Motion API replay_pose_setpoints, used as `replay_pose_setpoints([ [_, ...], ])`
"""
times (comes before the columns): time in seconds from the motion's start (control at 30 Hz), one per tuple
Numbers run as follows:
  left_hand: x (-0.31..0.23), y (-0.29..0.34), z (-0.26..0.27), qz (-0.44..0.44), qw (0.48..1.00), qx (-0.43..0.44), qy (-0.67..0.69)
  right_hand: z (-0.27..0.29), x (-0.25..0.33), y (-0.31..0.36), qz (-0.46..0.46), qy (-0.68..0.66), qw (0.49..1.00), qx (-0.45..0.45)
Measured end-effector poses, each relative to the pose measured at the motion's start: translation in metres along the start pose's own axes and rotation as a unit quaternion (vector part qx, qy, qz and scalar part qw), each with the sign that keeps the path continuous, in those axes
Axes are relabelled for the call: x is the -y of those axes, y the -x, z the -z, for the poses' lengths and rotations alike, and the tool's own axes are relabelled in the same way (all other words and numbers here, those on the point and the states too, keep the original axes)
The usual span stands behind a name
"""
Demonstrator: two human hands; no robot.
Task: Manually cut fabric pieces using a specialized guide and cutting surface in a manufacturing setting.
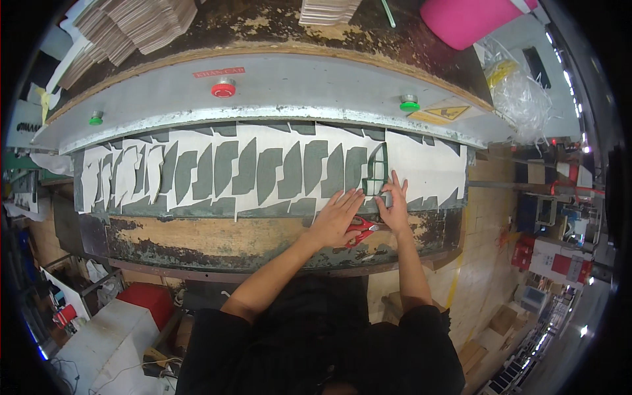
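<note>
A green-edged cutting die (pixel 376 172), a thin curved frame with a crossbar, lies on the white sheet (pixel 428 164) right of the middle. My left hand (pixel 338 216) rests flat, fingers stretched and together, its fingertips at the die's lower left corner. Around the lower right corner, my right hand (pixel 395 205) has its thumb and fingers spread apart, touching the die's edge. Red-handled scissors (pixel 359 232) lie on the worn ledge between my hands, partly hidden by the left one. Left of the die, the sheet has rows of cut-out shapes showing the dark green surface (pixel 270 209) below.
A grey machine beam (pixel 296 85) spans behind the sheet, with a red button (pixel 224 89) and green buttons (pixel 409 104). On top stand stacked brown pieces (pixel 135 26) and a pink container (pixel 467 20). A clear plastic bag (pixel 520 99) hangs at right.
</note>
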State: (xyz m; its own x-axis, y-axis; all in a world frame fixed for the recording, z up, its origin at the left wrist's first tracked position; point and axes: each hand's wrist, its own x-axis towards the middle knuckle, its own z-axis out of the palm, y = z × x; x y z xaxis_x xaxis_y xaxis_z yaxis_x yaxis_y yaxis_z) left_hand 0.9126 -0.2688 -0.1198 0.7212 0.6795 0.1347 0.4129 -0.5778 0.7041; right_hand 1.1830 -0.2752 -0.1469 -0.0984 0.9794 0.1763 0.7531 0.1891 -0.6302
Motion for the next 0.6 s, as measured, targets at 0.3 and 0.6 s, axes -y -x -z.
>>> replay_pose_setpoints([
  [0.3,-0.031,0.123,0.051,0.151,0.988,-0.030,0.030,0.054,0.086,-0.043,0.051,-0.009,0.996,-0.068],
  [0.6,-0.053,0.171,0.021,0.156,0.971,-0.161,-0.085,0.086,0.147,-0.056,0.008,-0.012,0.999,-0.040],
])
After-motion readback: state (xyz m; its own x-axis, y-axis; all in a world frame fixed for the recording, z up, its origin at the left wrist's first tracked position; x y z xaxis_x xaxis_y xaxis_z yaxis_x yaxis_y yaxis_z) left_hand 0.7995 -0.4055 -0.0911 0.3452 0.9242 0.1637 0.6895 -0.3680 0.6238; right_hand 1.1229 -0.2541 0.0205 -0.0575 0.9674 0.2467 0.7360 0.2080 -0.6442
